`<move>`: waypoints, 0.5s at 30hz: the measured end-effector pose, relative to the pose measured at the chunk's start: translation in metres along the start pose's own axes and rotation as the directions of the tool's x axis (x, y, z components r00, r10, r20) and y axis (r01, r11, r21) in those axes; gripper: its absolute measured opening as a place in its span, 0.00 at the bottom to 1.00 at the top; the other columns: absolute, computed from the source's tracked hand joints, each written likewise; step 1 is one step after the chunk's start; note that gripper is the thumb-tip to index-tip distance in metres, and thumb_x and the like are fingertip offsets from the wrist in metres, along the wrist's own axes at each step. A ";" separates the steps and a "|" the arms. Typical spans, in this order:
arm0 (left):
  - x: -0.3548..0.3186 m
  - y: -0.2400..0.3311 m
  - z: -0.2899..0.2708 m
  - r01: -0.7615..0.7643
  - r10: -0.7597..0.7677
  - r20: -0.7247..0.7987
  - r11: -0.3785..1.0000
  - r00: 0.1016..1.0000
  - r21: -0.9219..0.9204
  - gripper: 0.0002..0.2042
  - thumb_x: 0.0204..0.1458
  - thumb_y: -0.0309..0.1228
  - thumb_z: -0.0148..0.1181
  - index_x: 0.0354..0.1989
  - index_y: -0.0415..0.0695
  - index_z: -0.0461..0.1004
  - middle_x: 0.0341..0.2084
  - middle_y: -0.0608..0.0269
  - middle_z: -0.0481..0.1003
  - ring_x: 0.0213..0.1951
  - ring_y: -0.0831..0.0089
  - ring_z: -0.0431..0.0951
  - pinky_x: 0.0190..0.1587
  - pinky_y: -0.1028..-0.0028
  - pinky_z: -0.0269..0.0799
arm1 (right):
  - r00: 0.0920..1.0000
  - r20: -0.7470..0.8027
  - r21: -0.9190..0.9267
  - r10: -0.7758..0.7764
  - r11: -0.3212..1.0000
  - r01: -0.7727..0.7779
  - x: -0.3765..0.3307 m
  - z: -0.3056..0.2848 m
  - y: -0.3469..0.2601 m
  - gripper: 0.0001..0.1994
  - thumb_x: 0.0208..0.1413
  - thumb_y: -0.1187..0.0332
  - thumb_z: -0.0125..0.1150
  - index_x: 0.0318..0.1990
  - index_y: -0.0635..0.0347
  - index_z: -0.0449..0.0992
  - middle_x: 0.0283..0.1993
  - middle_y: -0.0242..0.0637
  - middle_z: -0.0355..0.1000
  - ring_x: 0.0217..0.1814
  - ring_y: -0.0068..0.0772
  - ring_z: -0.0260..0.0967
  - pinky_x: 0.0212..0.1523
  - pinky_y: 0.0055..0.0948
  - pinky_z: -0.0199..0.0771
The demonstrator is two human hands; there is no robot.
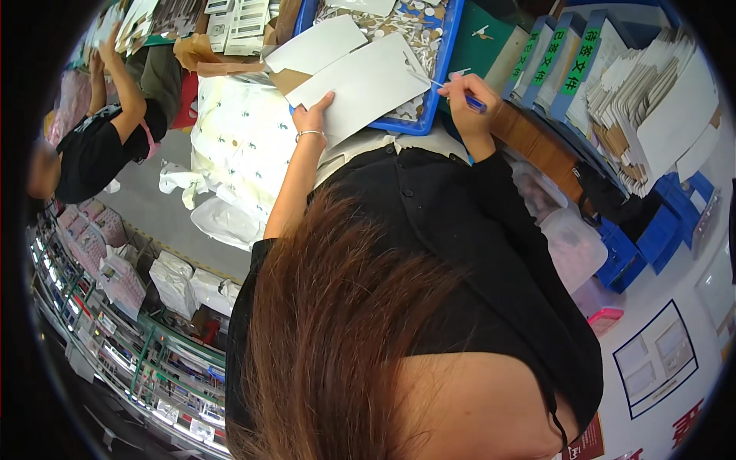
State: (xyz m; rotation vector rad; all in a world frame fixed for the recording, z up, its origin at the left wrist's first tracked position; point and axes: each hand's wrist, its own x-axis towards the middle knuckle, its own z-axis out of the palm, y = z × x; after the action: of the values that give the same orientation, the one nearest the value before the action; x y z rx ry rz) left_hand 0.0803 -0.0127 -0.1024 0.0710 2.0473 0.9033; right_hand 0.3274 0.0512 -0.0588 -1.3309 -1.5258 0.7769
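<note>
My left hand [310,121] grips the near left edge of a large white card sheet [360,88], thumb on top. My right hand [469,103] is closed round a blue-handled tool [477,105] with a thin, light shaft, perhaps a small screwdriver. Its tip points left and lies at or just above the sheet's right end, near a small cut-out; I cannot tell if it touches. Another white card sheet [318,42] lies partly under the first. Both sheets overlap a blue tray [414,129] full of small white and brown cut pieces.
Blue file boxes [548,65] and stacked white cards [644,100] stand to the right. A pale patterned sheet [238,146] hangs at my left, below a brown paper-lined box [230,65]. Another person [100,138] works at the far left. Clear plastic bins [571,245] sit low right.
</note>
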 end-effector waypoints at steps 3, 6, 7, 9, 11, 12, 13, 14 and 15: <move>0.000 0.003 0.003 0.015 -0.015 -0.002 1.000 1.000 -0.006 0.26 0.32 0.31 0.70 0.38 0.28 0.64 0.29 0.47 0.72 0.28 0.63 0.75 0.33 0.75 0.73 | 1.000 0.001 0.054 0.022 0.998 -0.022 -0.004 0.014 0.003 0.12 0.44 0.80 0.52 0.12 0.62 0.62 0.13 0.31 0.65 0.13 0.23 0.57 0.16 0.18 0.57; -0.003 0.005 0.003 0.031 -0.031 -0.007 0.999 1.000 -0.013 0.23 0.32 0.29 0.69 0.35 0.29 0.65 0.27 0.49 0.73 0.26 0.65 0.75 0.30 0.77 0.74 | 0.999 0.006 0.108 0.043 0.993 -0.044 -0.007 0.020 0.003 0.12 0.44 0.80 0.53 0.12 0.62 0.62 0.12 0.30 0.65 0.12 0.23 0.55 0.16 0.18 0.57; -0.004 0.005 0.002 0.021 -0.021 -0.015 1.000 1.000 -0.009 0.23 0.32 0.29 0.69 0.35 0.29 0.65 0.27 0.49 0.73 0.26 0.65 0.75 0.30 0.77 0.74 | 1.000 -0.016 0.085 0.022 0.996 -0.021 -0.006 0.021 0.002 0.13 0.44 0.80 0.53 0.12 0.61 0.61 0.12 0.30 0.65 0.12 0.23 0.54 0.16 0.19 0.56; -0.006 0.004 -0.001 0.001 -0.001 -0.028 1.000 1.000 -0.001 0.23 0.32 0.29 0.69 0.35 0.29 0.65 0.27 0.49 0.73 0.25 0.65 0.75 0.29 0.77 0.74 | 0.998 -0.060 0.036 -0.022 0.999 0.025 -0.004 0.021 -0.001 0.13 0.43 0.80 0.53 0.12 0.61 0.61 0.12 0.30 0.65 0.12 0.23 0.53 0.16 0.19 0.56; -0.008 0.002 -0.003 -0.008 0.008 -0.031 1.000 0.999 0.005 0.23 0.32 0.29 0.69 0.35 0.29 0.65 0.26 0.49 0.72 0.25 0.65 0.75 0.29 0.77 0.74 | 0.996 -0.083 0.007 -0.044 0.999 0.045 -0.004 0.019 0.002 0.13 0.43 0.80 0.54 0.12 0.61 0.61 0.12 0.30 0.64 0.12 0.23 0.53 0.16 0.19 0.56; -0.008 0.001 -0.004 -0.025 0.025 -0.026 0.999 0.999 -0.023 0.23 0.32 0.29 0.69 0.34 0.29 0.65 0.26 0.49 0.72 0.25 0.65 0.75 0.28 0.77 0.74 | 0.997 -0.065 -0.006 -0.031 1.000 0.031 -0.004 0.017 0.007 0.12 0.44 0.80 0.54 0.13 0.62 0.62 0.13 0.30 0.66 0.14 0.23 0.57 0.17 0.18 0.58; -0.008 -0.001 -0.006 -0.042 0.041 -0.021 0.998 0.999 -0.052 0.23 0.32 0.28 0.69 0.34 0.29 0.65 0.26 0.49 0.72 0.24 0.65 0.75 0.28 0.77 0.74 | 0.999 -0.048 -0.019 -0.018 1.000 0.017 -0.004 0.015 0.012 0.11 0.45 0.79 0.53 0.14 0.63 0.64 0.14 0.31 0.67 0.15 0.23 0.61 0.18 0.17 0.59; -0.008 -0.003 -0.007 -0.058 0.057 -0.016 0.995 0.998 -0.080 0.22 0.32 0.28 0.69 0.33 0.29 0.65 0.26 0.49 0.72 0.24 0.65 0.75 0.27 0.77 0.74 | 1.000 -0.031 -0.033 -0.004 0.999 0.003 -0.003 0.014 0.017 0.11 0.46 0.79 0.53 0.15 0.64 0.65 0.15 0.31 0.68 0.17 0.23 0.65 0.18 0.16 0.60; -0.006 -0.005 -0.008 -0.074 0.074 -0.012 0.991 0.997 -0.108 0.22 0.32 0.28 0.69 0.33 0.29 0.65 0.26 0.49 0.72 0.24 0.65 0.75 0.26 0.77 0.74 | 1.000 -0.014 -0.047 0.011 0.999 -0.011 -0.004 0.012 0.020 0.10 0.47 0.78 0.53 0.15 0.65 0.67 0.16 0.32 0.69 0.19 0.22 0.69 0.19 0.15 0.62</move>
State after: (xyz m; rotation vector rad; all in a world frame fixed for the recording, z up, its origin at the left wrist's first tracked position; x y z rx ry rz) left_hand 0.0798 -0.0232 -0.0982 0.0849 2.0100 1.0610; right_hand 0.3236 0.0531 -0.0822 -1.3777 -1.5356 0.7415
